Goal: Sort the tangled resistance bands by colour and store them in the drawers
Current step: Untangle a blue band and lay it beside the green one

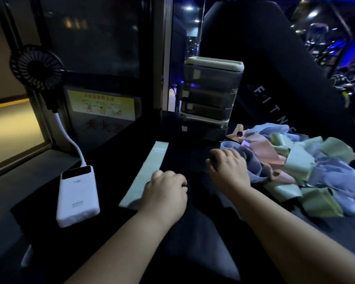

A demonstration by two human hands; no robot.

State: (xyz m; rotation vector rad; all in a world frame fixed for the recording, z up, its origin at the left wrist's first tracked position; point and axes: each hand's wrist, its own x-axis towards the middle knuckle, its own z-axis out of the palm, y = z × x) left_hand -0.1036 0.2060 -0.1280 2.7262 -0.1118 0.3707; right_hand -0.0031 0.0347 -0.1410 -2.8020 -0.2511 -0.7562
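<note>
Near edge: two bare forearms (295, 238) cross it onto the dark desk (115, 152).
Left grip (166, 187): fingers curled, resting on the near end of a flat green band (150, 171); cannot tell whether it pinches the band or only presses it.
Right grip (228, 169): fingers curled against a lavender band (254, 169) at the left fringe of the tangle; it looks clamped on it, fingertips hidden.
Tangle (307, 167): green, lavender and pink bands heaped toward the right side of the desk.
Drawer unit (209, 95): at the back edge, just behind the tangle's left end; all drawers look closed.
Risk, drag: a hard pull on the lavender band would likely haul the whole heap along, spilling bands off the right or near edge.
Risk, mix: pink loops lie across the lavender one; they may come away with it.
Risk, drawers: opening one needs a free hand, and the unit may slide back if tugged.
Risk, left side: a white power bank (78, 193) and its cable (70, 138) to a fan (37, 66) sit near the left edge; a sweeping elbow could snag them.
Open room: bare desk between the green band and the tangle, and forward of the drawer unit.
Right edge: too dark to place.
</note>
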